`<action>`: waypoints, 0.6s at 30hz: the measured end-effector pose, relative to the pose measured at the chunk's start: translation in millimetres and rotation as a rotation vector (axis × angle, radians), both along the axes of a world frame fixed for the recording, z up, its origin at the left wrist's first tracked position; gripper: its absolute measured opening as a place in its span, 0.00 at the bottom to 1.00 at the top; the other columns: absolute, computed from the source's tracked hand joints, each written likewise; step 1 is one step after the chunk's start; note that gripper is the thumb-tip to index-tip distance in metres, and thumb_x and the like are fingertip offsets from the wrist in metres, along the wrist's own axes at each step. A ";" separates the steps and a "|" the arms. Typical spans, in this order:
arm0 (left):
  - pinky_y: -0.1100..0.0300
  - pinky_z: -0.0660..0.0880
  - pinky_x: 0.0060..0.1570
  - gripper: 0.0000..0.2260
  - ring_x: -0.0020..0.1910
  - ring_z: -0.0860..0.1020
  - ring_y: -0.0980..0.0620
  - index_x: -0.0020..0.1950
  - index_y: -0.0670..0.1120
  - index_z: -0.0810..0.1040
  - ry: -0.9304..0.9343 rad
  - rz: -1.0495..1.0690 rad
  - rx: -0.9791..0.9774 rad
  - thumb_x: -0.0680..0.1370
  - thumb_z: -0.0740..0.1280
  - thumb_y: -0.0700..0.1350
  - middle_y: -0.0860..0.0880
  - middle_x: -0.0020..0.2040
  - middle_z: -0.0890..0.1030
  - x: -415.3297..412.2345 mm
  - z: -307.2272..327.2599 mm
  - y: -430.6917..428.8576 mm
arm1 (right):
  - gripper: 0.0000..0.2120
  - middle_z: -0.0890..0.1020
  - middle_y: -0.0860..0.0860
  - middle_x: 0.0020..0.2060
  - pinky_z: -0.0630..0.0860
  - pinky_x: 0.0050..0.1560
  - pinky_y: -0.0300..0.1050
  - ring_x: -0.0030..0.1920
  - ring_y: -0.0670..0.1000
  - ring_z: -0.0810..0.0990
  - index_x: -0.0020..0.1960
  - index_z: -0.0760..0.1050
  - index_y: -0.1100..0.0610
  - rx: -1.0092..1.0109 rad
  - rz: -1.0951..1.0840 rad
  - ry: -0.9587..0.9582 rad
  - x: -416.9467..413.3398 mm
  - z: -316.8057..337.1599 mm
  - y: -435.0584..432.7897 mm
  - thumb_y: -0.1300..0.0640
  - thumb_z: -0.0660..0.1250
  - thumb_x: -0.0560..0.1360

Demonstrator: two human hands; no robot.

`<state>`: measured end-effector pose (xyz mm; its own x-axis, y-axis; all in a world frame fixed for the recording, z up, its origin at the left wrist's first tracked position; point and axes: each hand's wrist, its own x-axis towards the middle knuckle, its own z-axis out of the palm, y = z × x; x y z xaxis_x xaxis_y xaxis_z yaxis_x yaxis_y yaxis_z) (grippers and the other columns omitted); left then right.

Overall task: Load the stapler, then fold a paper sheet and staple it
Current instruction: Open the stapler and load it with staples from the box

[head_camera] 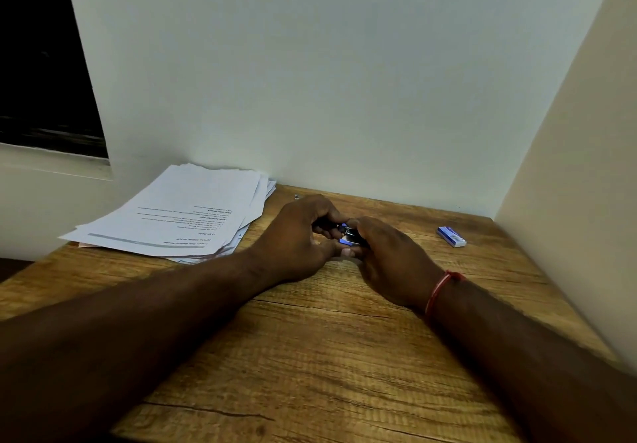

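Observation:
A small dark stapler [347, 235] with blue and shiny metal parts sits between both hands near the middle of the wooden table [310, 356]. My left hand [300, 239] grips its left end with curled fingers. My right hand [393, 263] holds its right end, fingers curled round it. Most of the stapler is hidden by the fingers. A small blue and white staple box [451, 236] lies to the right. A loose stack of printed paper sheets [179, 215] lies at the back left.
A pale wall runs along the back of the table and a second wall stands on the right. A dark window opening is at the upper left. A tiny metal bit [296, 196] lies by the back wall.

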<state>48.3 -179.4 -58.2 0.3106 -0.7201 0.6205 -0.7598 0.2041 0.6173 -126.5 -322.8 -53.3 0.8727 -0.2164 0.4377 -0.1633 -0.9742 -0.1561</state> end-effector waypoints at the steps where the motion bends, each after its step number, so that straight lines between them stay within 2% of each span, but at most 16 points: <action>1: 0.51 0.86 0.56 0.16 0.50 0.87 0.54 0.57 0.45 0.86 -0.002 0.000 -0.003 0.72 0.85 0.37 0.52 0.50 0.86 0.3 -0.1 -0.1 | 0.22 0.82 0.52 0.63 0.73 0.51 0.44 0.54 0.48 0.75 0.74 0.73 0.54 -0.008 -0.001 0.000 0.4 -0.4 -0.2 0.51 0.72 0.83; 8: 0.53 0.85 0.56 0.15 0.49 0.86 0.55 0.55 0.46 0.86 -0.006 -0.002 -0.013 0.72 0.86 0.40 0.52 0.50 0.86 0.8 -0.1 1.0 | 0.20 0.82 0.51 0.61 0.72 0.48 0.42 0.52 0.47 0.76 0.73 0.73 0.53 -0.020 0.014 -0.011 0.3 -1.2 0.6 0.49 0.71 0.84; 12: 0.54 0.85 0.56 0.17 0.51 0.85 0.53 0.59 0.47 0.86 -0.062 -0.018 -0.015 0.73 0.86 0.44 0.53 0.52 0.85 0.8 0.4 3.5 | 0.20 0.80 0.51 0.63 0.68 0.44 0.34 0.52 0.46 0.75 0.74 0.72 0.53 -0.015 0.004 0.001 1.2 -0.7 0.8 0.49 0.71 0.85; 15: 0.52 0.85 0.57 0.19 0.53 0.85 0.52 0.61 0.48 0.86 -0.110 -0.019 -0.016 0.73 0.86 0.43 0.53 0.53 0.85 0.6 1.7 5.8 | 0.21 0.79 0.50 0.64 0.70 0.45 0.36 0.54 0.46 0.75 0.74 0.71 0.52 0.010 0.014 0.001 1.2 -0.6 -0.4 0.50 0.71 0.85; 18: 0.57 0.84 0.58 0.22 0.54 0.85 0.53 0.64 0.48 0.85 -0.148 -0.020 -0.008 0.72 0.86 0.44 0.54 0.56 0.85 -0.2 5.7 8.9 | 0.19 0.79 0.49 0.63 0.72 0.47 0.38 0.54 0.47 0.76 0.72 0.71 0.51 0.041 0.018 -0.015 0.8 1.2 -0.6 0.51 0.71 0.85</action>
<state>48.1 -170.5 -52.4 0.2009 -0.7202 0.6640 -0.8380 0.2247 0.4972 -125.7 -323.4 -52.1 0.8698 -0.2185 0.4423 -0.1428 -0.9697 -0.1981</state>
